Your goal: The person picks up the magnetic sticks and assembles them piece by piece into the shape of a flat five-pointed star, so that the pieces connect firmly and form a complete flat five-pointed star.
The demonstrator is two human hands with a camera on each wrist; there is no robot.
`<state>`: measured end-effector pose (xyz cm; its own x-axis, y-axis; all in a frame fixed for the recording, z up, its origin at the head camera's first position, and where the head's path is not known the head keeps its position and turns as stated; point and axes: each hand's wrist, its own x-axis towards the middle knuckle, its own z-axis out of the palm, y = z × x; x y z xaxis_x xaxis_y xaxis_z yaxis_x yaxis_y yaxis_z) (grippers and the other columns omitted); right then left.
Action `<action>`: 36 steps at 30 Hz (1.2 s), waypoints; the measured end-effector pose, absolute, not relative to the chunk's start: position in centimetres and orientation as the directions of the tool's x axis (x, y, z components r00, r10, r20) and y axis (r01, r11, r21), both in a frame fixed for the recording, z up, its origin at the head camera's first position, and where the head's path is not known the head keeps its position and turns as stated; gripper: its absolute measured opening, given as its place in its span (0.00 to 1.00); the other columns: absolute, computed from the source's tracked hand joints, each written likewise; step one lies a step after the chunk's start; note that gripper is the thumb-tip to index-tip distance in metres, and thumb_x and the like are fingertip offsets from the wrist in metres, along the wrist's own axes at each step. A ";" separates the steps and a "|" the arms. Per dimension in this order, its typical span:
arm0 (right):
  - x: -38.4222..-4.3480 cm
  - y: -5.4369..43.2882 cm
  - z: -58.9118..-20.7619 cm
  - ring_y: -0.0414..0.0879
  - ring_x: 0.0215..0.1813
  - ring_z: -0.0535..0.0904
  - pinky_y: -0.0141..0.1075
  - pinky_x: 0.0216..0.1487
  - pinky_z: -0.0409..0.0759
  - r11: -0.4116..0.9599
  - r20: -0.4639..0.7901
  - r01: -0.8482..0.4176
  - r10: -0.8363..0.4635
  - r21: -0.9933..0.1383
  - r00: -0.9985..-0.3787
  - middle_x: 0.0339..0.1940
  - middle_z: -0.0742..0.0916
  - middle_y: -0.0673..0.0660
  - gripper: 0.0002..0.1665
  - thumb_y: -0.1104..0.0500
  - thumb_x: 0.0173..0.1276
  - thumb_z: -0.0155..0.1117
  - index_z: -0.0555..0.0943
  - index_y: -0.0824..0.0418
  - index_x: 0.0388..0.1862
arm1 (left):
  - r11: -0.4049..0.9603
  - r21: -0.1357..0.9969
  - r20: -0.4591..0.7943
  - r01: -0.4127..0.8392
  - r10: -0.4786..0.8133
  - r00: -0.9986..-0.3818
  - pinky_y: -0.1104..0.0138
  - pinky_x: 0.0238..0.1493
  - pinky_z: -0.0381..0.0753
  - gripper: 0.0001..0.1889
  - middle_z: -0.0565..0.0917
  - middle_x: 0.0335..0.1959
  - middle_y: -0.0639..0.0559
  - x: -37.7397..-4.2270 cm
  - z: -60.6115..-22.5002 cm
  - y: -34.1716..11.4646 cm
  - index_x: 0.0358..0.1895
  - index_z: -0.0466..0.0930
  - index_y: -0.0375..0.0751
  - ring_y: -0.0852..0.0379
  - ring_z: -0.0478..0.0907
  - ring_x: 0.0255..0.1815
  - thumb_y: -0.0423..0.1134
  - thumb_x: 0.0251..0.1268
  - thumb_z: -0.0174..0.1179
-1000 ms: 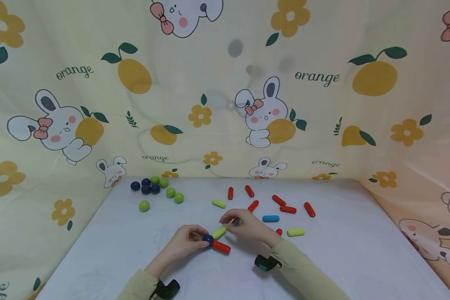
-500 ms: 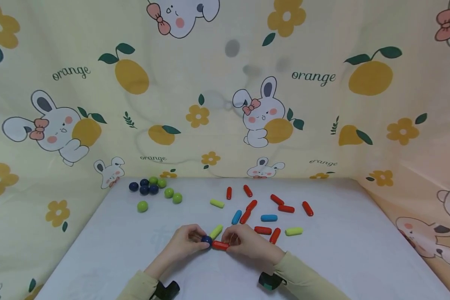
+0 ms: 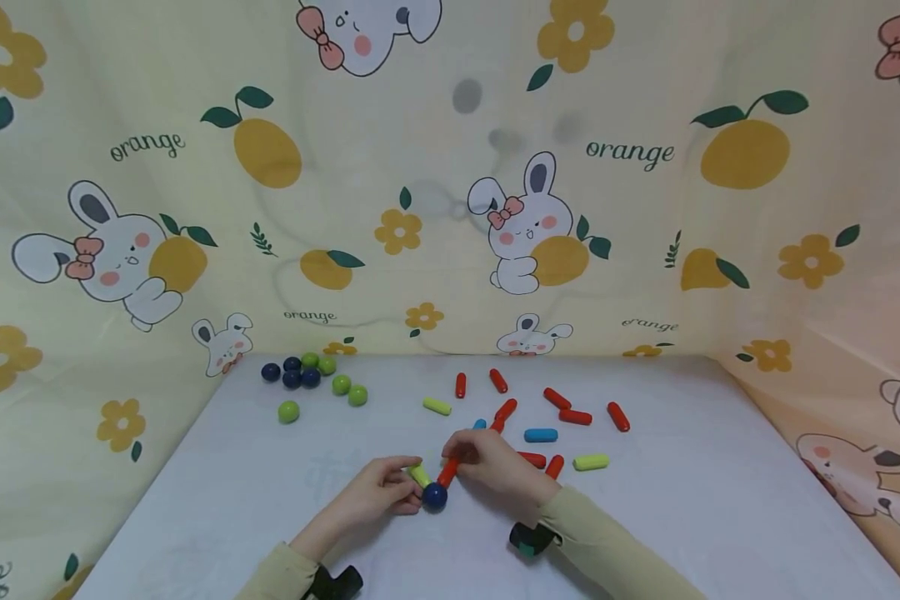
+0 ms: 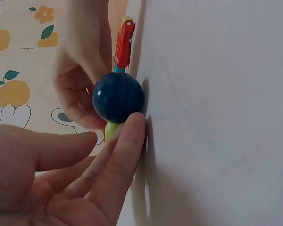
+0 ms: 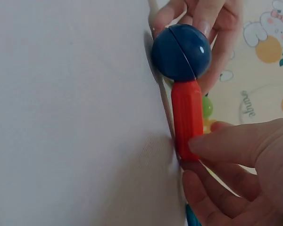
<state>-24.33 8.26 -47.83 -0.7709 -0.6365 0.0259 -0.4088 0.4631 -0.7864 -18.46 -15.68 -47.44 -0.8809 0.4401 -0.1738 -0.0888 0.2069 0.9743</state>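
Observation:
A dark blue ball rests near the front middle of the table, with a yellow-green stick and a red stick joined to it in a V. My right hand pinches the red stick near its far end; in the right wrist view the thumb lies against its side. On the other side, my left hand has its fingers extended around the yellow-green stick. One fingertip touches the ball in the left wrist view, where the ball mostly hides the yellow-green stick.
Dark blue balls and green balls cluster at the back left. Several loose red sticks lie at the back and right, among a blue stick and yellow-green sticks. A printed curtain stands behind the table.
The joined piece has turned, its sticks now pointing away from me and the ball slightly further right. My left hand no longer pinches the ball; my right hand went from the yellow-green stick to the red one.

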 end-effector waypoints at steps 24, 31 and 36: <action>-19.9 7.7 -48.1 0.46 0.38 0.77 0.33 0.40 0.79 0.439 0.083 -0.338 -0.503 -0.832 -0.860 0.36 0.81 0.49 0.23 0.50 0.55 0.75 0.77 0.58 0.44 | 0.182 0.967 -0.244 -0.180 0.446 -0.861 0.60 0.43 0.83 0.20 0.83 0.41 0.41 -18.0 -47.6 -15.4 0.63 0.65 0.26 0.48 0.82 0.41 0.27 0.70 0.51; -19.9 7.8 -48.3 0.44 0.38 0.77 0.32 0.41 0.79 0.447 0.085 -0.343 -0.503 -0.826 -0.860 0.36 0.81 0.47 0.19 0.53 0.57 0.74 0.78 0.57 0.44 | 0.155 0.969 -0.246 -0.194 0.491 -0.836 0.60 0.45 0.82 0.20 0.83 0.44 0.39 -18.3 -47.4 -16.3 0.63 0.66 0.26 0.48 0.82 0.42 0.33 0.72 0.51; -20.2 8.3 -48.4 0.43 0.40 0.78 0.32 0.43 0.79 0.445 0.061 -0.327 -0.514 -0.834 -0.855 0.39 0.82 0.45 0.17 0.55 0.59 0.72 0.80 0.56 0.47 | 0.157 0.977 -0.206 -0.146 0.492 -0.846 0.59 0.46 0.82 0.22 0.82 0.47 0.37 -19.4 -46.8 -18.1 0.63 0.67 0.27 0.46 0.82 0.45 0.38 0.72 0.53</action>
